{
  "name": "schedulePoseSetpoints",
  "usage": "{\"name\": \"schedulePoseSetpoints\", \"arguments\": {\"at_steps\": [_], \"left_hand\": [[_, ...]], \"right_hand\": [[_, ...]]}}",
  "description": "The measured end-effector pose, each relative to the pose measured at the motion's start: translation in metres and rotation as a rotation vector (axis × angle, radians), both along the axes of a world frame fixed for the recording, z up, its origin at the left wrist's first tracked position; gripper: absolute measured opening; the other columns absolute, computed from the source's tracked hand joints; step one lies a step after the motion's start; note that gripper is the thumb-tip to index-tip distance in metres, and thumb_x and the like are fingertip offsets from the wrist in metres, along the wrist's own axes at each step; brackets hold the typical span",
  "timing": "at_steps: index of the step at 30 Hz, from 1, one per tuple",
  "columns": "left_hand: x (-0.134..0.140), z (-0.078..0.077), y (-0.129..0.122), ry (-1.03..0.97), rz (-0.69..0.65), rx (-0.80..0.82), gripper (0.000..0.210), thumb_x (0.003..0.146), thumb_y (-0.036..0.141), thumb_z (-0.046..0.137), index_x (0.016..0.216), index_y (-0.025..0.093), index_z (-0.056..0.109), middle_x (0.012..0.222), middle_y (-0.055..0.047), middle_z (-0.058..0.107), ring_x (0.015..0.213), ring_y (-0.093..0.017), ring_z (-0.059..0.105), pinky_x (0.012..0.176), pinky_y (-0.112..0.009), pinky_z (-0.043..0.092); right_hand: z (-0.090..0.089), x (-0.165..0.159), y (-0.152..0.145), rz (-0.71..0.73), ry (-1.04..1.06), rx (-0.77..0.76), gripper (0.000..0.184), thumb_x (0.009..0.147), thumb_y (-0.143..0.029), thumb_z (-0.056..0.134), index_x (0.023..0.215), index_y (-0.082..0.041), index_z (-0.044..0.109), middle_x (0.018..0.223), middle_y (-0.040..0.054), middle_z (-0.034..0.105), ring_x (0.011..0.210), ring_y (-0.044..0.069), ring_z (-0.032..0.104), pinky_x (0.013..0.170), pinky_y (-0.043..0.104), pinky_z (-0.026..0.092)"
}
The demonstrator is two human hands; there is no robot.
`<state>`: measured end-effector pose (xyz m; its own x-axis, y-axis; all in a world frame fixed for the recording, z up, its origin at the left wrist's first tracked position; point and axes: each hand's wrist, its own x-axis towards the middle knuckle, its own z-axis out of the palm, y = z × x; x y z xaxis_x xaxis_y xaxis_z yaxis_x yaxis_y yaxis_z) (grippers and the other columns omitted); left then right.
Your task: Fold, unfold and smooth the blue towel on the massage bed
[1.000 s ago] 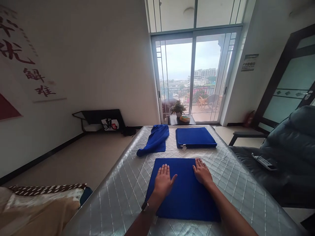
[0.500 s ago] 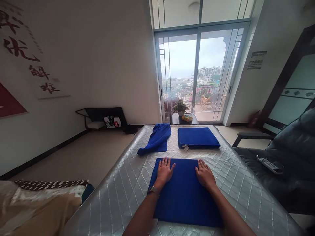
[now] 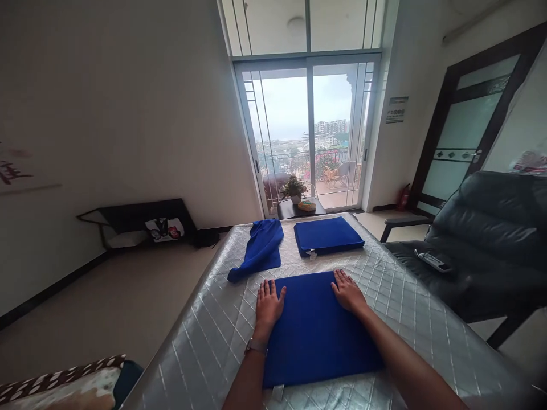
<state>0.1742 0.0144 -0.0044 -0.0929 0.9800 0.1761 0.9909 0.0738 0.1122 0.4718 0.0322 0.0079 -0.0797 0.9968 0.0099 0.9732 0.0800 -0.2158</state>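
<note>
Silver surface (image 3: 200, 341), cloth (image 3: 318, 336) under right grip (image 3: 349, 292)

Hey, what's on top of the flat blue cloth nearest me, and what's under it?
On the blue cloth lie your left hand and right hand, near its far corners. A silver quilted cover surrounds it; what lies directly underneath is hidden.

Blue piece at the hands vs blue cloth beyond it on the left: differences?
The flat piece is smooth and squared; the rumpled cloth is creased, narrowing to a tail. The flat piece has the left hand and right hand at its far corners; the rumpled cloth is untouched. Both are blue, on the silver cover.
</note>
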Motion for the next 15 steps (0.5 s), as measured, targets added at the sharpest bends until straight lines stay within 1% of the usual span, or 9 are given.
{"name": "schedulePoseSetpoints", "arguments": {"at_steps": [3, 6, 10, 15], "left_hand": [[-0.003, -0.001, 0.002, -0.005, -0.007, 0.002, 0.082, 0.101, 0.062, 0.017, 0.154, 0.002, 0.037, 0.161, -0.024, 0.032, 0.15, -0.034, 0.031, 0.122, -0.048, 0.028], [-0.008, -0.004, 0.006, -0.021, -0.016, 0.011, 0.08, 0.102, 0.06, 0.015, 0.153, 0.003, 0.04, 0.16, -0.023, 0.035, 0.149, -0.032, 0.034, 0.121, -0.048, 0.03], [-0.012, -0.008, 0.01, -0.044, -0.028, 0.023, 0.078, 0.102, 0.058, 0.015, 0.152, 0.002, 0.04, 0.161, -0.022, 0.035, 0.15, -0.03, 0.033, 0.122, -0.044, 0.028], [-0.015, -0.01, 0.012, -0.083, -0.038, 0.021, 0.075, 0.103, 0.056, 0.018, 0.152, 0.004, 0.041, 0.16, -0.021, 0.036, 0.149, -0.03, 0.035, 0.121, -0.046, 0.03]], "right_hand": [[0.001, 0.0, 0.001, -0.005, 0.014, -0.011, 0.067, 0.102, -0.042, 0.023, 0.161, -0.009, 0.023, 0.169, 0.0077, 0.019, 0.155, 0.017, 0.011, 0.125, 0.036, 0.01], [0.001, 0.0, 0.002, -0.002, 0.018, -0.018, 0.068, 0.102, -0.043, 0.023, 0.161, -0.009, 0.023, 0.168, 0.0077, 0.019, 0.155, 0.018, 0.013, 0.125, 0.037, 0.011], [0.0, 0.001, 0.004, 0.005, -0.003, -0.023, 0.068, 0.102, -0.043, 0.022, 0.161, -0.009, 0.023, 0.169, 0.007, 0.018, 0.155, 0.018, 0.013, 0.125, 0.037, 0.01], [-0.001, 0.003, 0.003, 0.011, -0.015, -0.006, 0.069, 0.102, -0.044, 0.021, 0.161, -0.008, 0.022, 0.168, 0.0073, 0.019, 0.155, 0.018, 0.013, 0.125, 0.037, 0.011]]}}
